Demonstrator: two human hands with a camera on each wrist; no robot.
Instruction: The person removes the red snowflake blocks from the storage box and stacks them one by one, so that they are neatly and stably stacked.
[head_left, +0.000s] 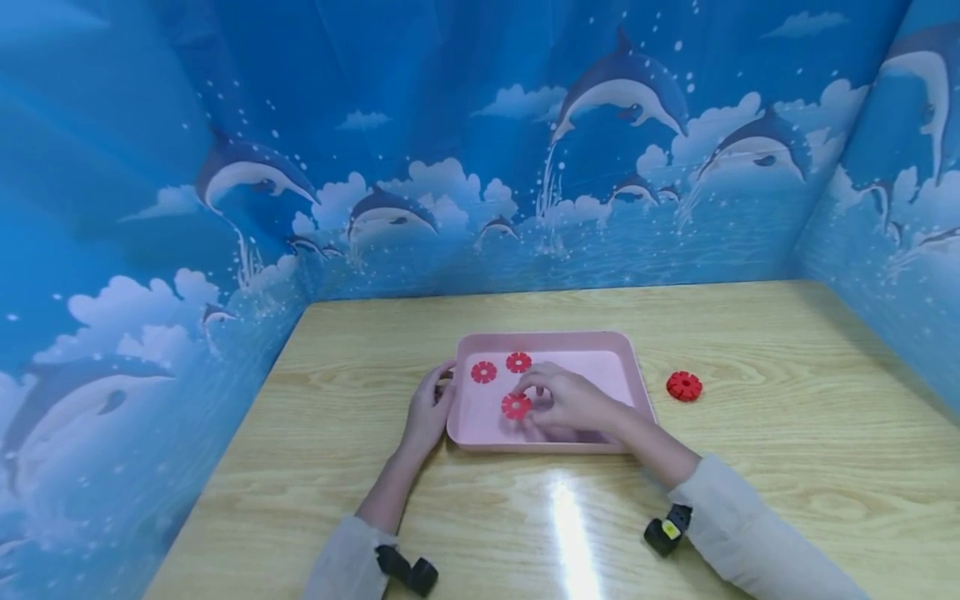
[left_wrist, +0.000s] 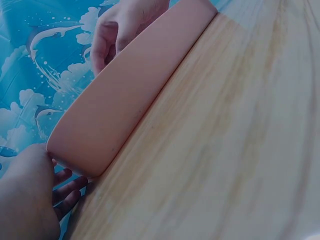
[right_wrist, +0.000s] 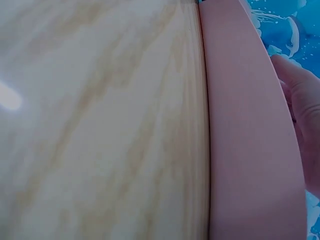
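Note:
A shallow pink tray lies on the table, its near wall filling much of both wrist views. My left hand grips the tray's left edge; in the left wrist view its fingers bend against the end wall near the corner. Over the tray, my right hand pinches a red notched disc between finger and thumb. Two similar red discs lie flat farther back, a left one and a right one. In the right wrist view the tray wall hides most of the right hand.
Right of the tray, a small stack of red notched discs rests on the wood-grain table. A blue dolphin-print curtain stands behind the table and along both sides.

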